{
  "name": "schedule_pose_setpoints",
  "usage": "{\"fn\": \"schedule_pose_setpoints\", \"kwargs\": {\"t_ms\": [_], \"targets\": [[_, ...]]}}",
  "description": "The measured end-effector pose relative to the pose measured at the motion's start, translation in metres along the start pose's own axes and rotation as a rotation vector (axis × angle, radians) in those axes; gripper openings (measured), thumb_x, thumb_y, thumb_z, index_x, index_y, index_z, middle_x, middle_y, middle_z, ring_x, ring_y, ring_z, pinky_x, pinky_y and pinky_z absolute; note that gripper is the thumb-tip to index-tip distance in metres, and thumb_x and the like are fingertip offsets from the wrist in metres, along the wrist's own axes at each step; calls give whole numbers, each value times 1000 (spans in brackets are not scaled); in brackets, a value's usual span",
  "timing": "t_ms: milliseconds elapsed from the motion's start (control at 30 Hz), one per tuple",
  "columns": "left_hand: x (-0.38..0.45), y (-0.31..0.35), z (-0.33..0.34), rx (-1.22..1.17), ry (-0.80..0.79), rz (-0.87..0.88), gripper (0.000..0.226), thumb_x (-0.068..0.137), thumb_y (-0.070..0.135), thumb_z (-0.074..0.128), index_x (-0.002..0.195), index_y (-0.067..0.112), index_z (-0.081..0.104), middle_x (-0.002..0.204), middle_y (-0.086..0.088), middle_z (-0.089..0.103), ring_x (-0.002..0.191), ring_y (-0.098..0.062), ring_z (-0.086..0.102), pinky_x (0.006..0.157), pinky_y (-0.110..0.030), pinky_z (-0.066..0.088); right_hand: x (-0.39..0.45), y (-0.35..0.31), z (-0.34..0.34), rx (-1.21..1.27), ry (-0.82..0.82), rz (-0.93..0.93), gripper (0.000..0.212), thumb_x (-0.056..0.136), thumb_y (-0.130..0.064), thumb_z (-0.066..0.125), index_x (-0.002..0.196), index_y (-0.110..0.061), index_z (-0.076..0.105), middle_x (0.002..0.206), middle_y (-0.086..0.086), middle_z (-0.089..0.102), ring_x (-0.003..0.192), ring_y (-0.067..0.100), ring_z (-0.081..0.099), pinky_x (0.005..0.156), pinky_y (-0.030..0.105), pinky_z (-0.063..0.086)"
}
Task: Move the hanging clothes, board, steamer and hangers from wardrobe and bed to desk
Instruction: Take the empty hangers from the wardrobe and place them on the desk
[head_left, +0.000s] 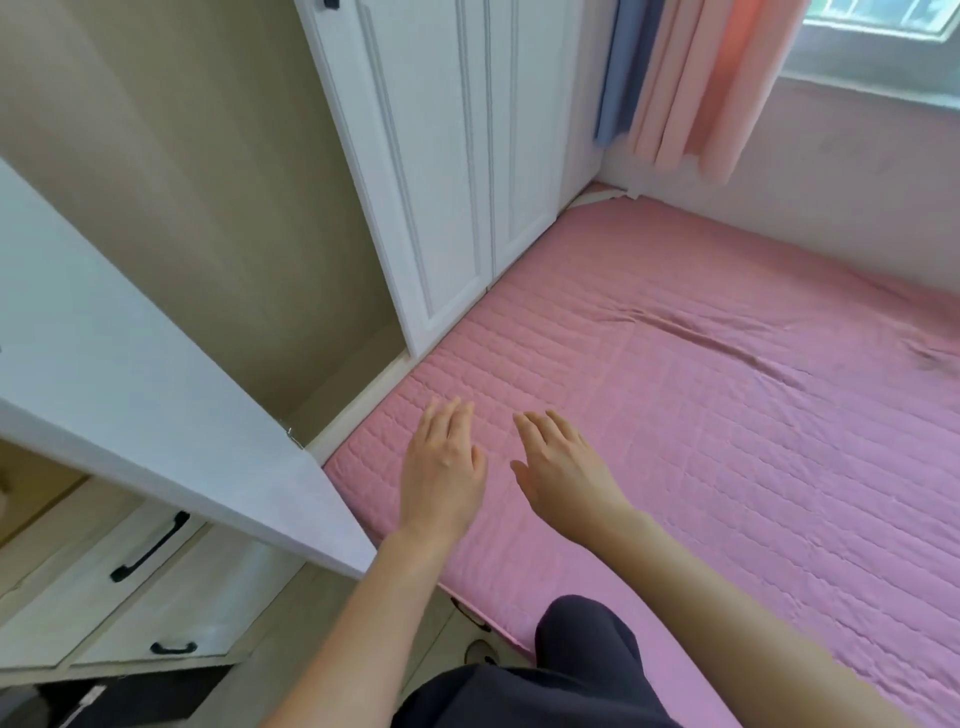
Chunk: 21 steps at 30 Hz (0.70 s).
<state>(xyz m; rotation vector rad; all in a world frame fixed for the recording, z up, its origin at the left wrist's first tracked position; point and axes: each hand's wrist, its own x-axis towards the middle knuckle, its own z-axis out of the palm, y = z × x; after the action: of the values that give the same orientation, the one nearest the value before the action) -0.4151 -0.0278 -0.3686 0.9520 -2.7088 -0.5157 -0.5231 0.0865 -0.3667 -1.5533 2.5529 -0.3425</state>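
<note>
Left hand (441, 467) and right hand (563, 470) hovering flat-fingered, holding nothing, over the bed (727, 415). Risk: person leaning in is bumping the open wardrobe door (156, 415).

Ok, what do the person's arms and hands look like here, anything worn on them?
Both forearms are bare, with no sleeves in view. The left hand and right hand carry no gloves, rings, watch or bracelet that I can see. Dark trousers show below.

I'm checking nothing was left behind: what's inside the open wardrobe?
The visible part of the open wardrobe shows only bare beige walls and floor, no clothes or hangers. Its open door hides the lower left, and the top is out of frame.
</note>
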Motion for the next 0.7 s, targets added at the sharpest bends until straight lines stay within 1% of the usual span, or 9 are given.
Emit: {"fn": "schedule_pose_setpoints", "kwargs": {"t_ms": [100, 267, 433, 567, 700], "targets": [[19, -11, 2, 14, 30, -71, 50, 97, 21, 46, 145, 14, 34, 153, -4, 33, 145, -22, 19, 117, -37, 24, 34, 7, -2, 6, 12, -99, 55, 91, -25, 60, 136, 1, 44, 135, 17, 51, 129, 40, 42, 106, 46, 39], [54, -20, -5, 4, 167, -241, 50, 94, 16, 51, 142, 11, 39, 149, -5, 38, 144, -24, 23, 114, -35, 27, 101, 13, -12, -30, -57, -336, 55, 95, -28, 52, 140, 0, 37, 141, 16, 45, 135, 37, 35, 111, 43, 32], [88, -32, -18, 46, 256, -396, 51, 94, 16, 52, 143, 12, 39, 149, -3, 39, 144, -23, 24, 113, -36, 31, 170, 7, -34, -59, -67, -520, 57, 98, -31, 45, 146, -3, 29, 147, 13, 37, 140, 32, 26, 115, 38, 22], [114, -48, -42, 120, 330, -496, 49, 96, 19, 50, 143, 13, 39, 149, -2, 39, 143, -23, 25, 112, -39, 34, 220, -10, -53, -49, -58, -648, 56, 100, -29, 42, 147, -3, 26, 148, 12, 36, 142, 33, 23, 116, 40, 21], [137, -69, -82, 199, 400, -548, 49, 94, 18, 53, 140, 11, 41, 146, -4, 43, 140, -25, 31, 109, -39, 38, 265, -39, -73, -31, -4, -729, 55, 99, -29, 43, 146, -4, 28, 148, 12, 38, 142, 34, 24, 115, 40, 22]]}}
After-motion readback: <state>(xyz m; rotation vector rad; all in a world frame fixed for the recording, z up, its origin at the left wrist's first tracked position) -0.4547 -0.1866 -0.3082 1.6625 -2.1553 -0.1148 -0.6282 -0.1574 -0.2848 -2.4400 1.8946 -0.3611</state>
